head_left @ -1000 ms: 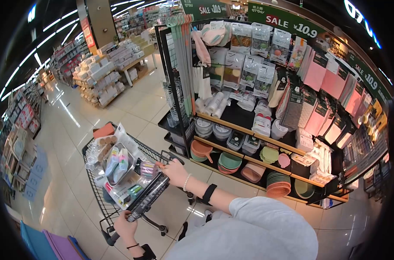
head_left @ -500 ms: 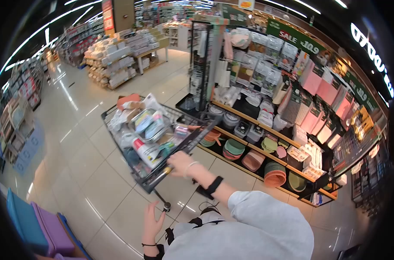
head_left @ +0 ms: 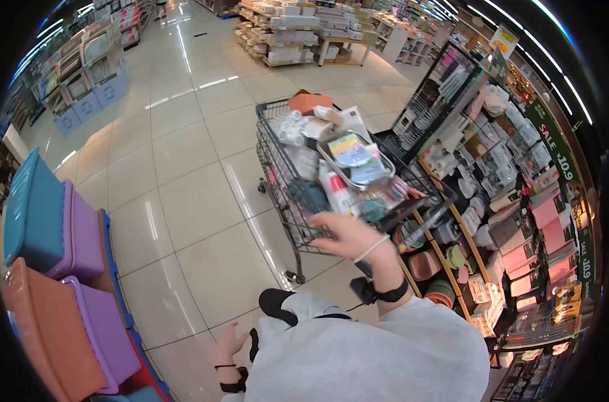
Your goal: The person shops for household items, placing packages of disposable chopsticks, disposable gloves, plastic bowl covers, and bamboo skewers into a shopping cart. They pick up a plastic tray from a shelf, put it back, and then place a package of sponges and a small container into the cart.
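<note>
A black wire shopping cart [head_left: 275,157] stands in front of me, heaped with goods. My right hand [head_left: 350,236], with a white band on its wrist, is over the cart's near end. Its fingers stretch out to the left and are apart, and I see nothing held in them. Near this hand in the cart lie a white and red package [head_left: 338,191] and a metal-rimmed tray [head_left: 385,175] with colourful packs on it. An orange-brown item [head_left: 310,103] sits at the far end. Low beside my body, my left hand [head_left: 231,345] hangs open, fingers loosely bent, touching nothing.
Teal [head_left: 31,208], purple [head_left: 87,231] and orange [head_left: 53,328] storage bins stand at the left. At the right, a display shelf [head_left: 445,251] holds tubs and hanging pink goods [head_left: 552,211]. Stacked boxes [head_left: 284,33] are farther back, beyond the tiled floor [head_left: 190,161].
The view has swung left, so the cart and shelf appear farther right and more bins show. My right hand's fingers have spread from the cart handle. My left hand is lower.
</note>
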`<state>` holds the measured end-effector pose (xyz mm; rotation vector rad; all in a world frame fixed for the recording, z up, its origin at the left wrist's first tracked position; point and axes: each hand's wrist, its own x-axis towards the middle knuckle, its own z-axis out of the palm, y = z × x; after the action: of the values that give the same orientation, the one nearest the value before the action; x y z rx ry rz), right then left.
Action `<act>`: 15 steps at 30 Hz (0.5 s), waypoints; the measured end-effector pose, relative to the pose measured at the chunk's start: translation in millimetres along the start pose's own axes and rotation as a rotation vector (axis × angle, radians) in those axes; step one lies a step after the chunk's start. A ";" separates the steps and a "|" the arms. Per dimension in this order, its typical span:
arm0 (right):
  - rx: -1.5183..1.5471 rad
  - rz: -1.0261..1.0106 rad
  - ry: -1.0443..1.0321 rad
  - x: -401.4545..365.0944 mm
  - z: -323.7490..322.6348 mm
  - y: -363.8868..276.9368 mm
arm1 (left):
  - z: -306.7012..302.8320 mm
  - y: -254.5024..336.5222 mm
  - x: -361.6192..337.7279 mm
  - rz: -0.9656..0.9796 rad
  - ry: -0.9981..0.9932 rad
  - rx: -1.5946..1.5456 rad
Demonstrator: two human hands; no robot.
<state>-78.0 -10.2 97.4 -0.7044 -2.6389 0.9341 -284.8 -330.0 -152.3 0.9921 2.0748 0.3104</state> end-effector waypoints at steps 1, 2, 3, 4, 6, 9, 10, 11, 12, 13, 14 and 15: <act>0.066 -0.083 -0.077 26.9 20.8 -10.9 | -10.2 10.3 12.5 0.102 -0.009 -0.010; 0.130 -0.167 -0.154 50.5 42.3 -20.9 | -21.5 24.1 27.2 0.205 -0.019 -0.019; 0.137 -0.144 -0.253 72.1 64.5 -28.8 | -33.4 34.8 41.7 0.300 -0.050 -0.094; 0.144 -0.121 -0.349 92.2 86.5 -36.2 | -47.9 42.3 55.7 0.394 -0.082 -0.164; 0.006 -0.044 -0.545 133.6 113.5 -53.2 | -95.8 57.8 75.5 0.432 -0.143 -0.155; 0.055 -0.072 -0.603 201.0 155.3 -36.5 | -149.0 20.1 130.4 0.489 -0.051 -0.173; 0.058 -0.076 -0.570 230.0 159.1 -33.4 | -168.2 0.9 144.6 0.405 -0.018 -0.148; -0.018 -0.026 -0.532 254.4 161.1 -33.1 | -186.7 -24.0 160.0 0.244 -0.011 -0.229; -0.077 0.035 -0.506 270.7 166.6 -37.5 | -201.1 -58.9 166.5 0.068 -0.015 -0.307; -0.116 0.028 -0.481 294.6 148.4 -53.1 | -215.2 -94.5 165.7 0.056 0.072 -0.298; -0.107 0.035 -0.457 315.7 151.2 -54.6 | -228.5 -132.8 170.7 0.060 0.170 -0.292; -0.039 -0.019 -0.351 340.2 153.3 -50.6 | -226.8 -183.8 180.0 0.038 0.288 -0.362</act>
<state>-444.6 52.8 38.8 -0.5654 -2.9664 1.0909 -622.5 -293.2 -199.5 0.8015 2.1490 0.8587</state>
